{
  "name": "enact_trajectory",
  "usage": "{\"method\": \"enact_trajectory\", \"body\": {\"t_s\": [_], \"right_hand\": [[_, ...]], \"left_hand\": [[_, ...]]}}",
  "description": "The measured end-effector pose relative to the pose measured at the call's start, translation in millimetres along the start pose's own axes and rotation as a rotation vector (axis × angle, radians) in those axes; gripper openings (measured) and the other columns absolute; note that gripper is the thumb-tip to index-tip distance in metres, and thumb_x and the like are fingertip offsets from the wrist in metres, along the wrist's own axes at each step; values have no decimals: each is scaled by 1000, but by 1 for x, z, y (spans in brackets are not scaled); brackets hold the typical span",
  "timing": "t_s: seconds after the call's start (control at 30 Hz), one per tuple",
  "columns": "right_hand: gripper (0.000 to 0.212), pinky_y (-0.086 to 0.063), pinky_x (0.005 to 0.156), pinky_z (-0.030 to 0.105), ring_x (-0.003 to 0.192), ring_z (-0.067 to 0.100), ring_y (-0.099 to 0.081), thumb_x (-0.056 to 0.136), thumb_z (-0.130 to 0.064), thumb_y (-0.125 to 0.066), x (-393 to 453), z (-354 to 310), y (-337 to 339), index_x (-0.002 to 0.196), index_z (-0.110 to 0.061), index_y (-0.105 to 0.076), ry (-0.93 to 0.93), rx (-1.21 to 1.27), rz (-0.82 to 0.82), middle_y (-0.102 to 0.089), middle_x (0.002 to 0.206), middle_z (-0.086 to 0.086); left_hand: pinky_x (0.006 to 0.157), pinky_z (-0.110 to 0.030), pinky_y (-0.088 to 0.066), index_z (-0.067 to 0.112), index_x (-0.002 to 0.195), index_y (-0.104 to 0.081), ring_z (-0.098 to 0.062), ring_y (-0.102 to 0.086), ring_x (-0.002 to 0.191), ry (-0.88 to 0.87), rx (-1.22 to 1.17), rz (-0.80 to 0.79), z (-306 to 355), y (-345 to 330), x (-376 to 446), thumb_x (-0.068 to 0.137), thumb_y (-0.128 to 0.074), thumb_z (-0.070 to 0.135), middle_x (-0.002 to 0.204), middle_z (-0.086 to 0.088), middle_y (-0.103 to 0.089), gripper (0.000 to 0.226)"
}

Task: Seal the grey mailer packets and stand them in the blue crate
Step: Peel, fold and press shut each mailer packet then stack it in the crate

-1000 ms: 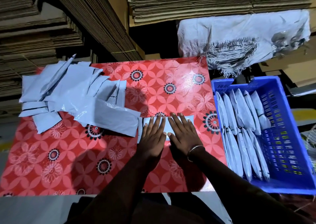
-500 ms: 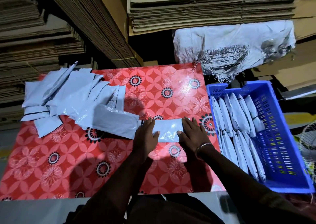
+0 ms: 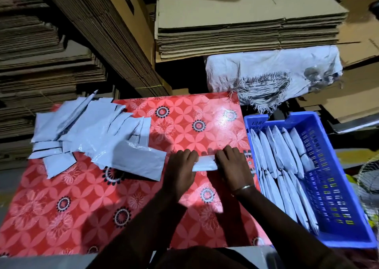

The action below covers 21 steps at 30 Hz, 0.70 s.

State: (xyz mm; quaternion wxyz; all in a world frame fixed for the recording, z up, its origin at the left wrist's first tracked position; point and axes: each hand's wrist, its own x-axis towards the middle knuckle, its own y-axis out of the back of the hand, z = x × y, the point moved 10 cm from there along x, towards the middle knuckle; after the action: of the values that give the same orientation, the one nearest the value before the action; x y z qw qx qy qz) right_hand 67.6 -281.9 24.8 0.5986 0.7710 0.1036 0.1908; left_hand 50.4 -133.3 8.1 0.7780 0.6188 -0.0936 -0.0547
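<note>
Both hands have gone from flat pressing to curled; left hand [image 3: 181,166] and right hand [image 3: 233,165] each grip an end of the packet [image 3: 205,163], at 3 o'clock on the bench [image 3: 82,207]; seal probably done; blue crate [image 3: 338,186] next, further toward 3 o'clock.

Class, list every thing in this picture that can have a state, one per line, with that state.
Left hand: grips the packet's left end.
Right hand: grips its right end.
Grey packet: on the table, between both hands.
Blue crate: partly filled, packets standing on edge.
Loose mailer pile: lying flat, overlapping.
</note>
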Motion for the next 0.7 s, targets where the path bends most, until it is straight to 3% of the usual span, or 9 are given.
{"method": "enact_trajectory", "body": {"t_s": [0.07, 0.2, 0.37, 0.47, 0.57, 0.63, 0.7], "right_hand": [[36, -42, 63, 45, 81, 33, -49, 73, -34, -43, -14, 6, -13, 98, -13, -58, -13, -40, -54, -53, 94, 10], [31, -41, 71, 43, 90, 35, -52, 66, -26, -63, -52, 19, -57, 96, -16, -58, -82, 8, -243, -50, 108, 8], [23, -39, 79, 43, 95, 31, -49, 82, -34, -60, -54, 16, -36, 95, -17, -53, -54, 125, -147, -50, 108, 5], [28, -40, 96, 43, 117, 31, -51, 98, -30, -52, -32, 5, -29, 118, -12, -57, -4, 173, -35, -54, 128, 7], [52, -23, 121, 45, 150, 26, -27, 104, -35, -40, -8, -2, -61, 153, -18, -39, 14, 136, -115, -36, 160, 4], [56, -12, 125, 45, 156, 21, -11, 106, -39, -33, -2, -1, -91, 159, -21, -28, 6, 84, -224, -26, 166, 0], [58, -10, 126, 46, 156, 18, -7, 105, -42, -29, -3, 7, -113, 159, -21, -27, -37, 42, -295, -25, 166, -1]], "left_hand": [[81, -40, -43, 24, 109, -54, -26, -52, 97, -3, 36, -37, 14, -18, -14, 75, -62, 13, 103, 3, -53, 37], [88, -40, -41, 27, 125, -52, -25, -52, 106, 29, -17, -189, 25, -60, -45, 83, -63, 50, 113, 4, -54, 49], [91, -40, -42, 25, 119, -62, -23, -55, 108, 98, -123, 42, 19, -35, -49, 99, -51, 37, 118, 4, -57, 26], [108, -39, -41, 20, 141, -53, -23, -49, 133, 170, -142, 87, 11, -33, -35, 101, -39, 31, 144, 0, -52, 43], [124, -41, -28, 15, 158, -36, -22, -29, 153, 247, -170, 52, 1, -58, -19, 104, -31, 29, 166, -3, -32, 56], [126, -43, -23, 12, 161, -27, -22, -21, 157, 302, -175, 0, -8, -81, -13, 106, -26, 33, 170, -5, -21, 59], [125, -46, -23, 10, 162, -23, -23, -19, 157, 340, -119, -28, -13, -96, -13, 107, -23, 36, 171, -6, -15, 61]]}}
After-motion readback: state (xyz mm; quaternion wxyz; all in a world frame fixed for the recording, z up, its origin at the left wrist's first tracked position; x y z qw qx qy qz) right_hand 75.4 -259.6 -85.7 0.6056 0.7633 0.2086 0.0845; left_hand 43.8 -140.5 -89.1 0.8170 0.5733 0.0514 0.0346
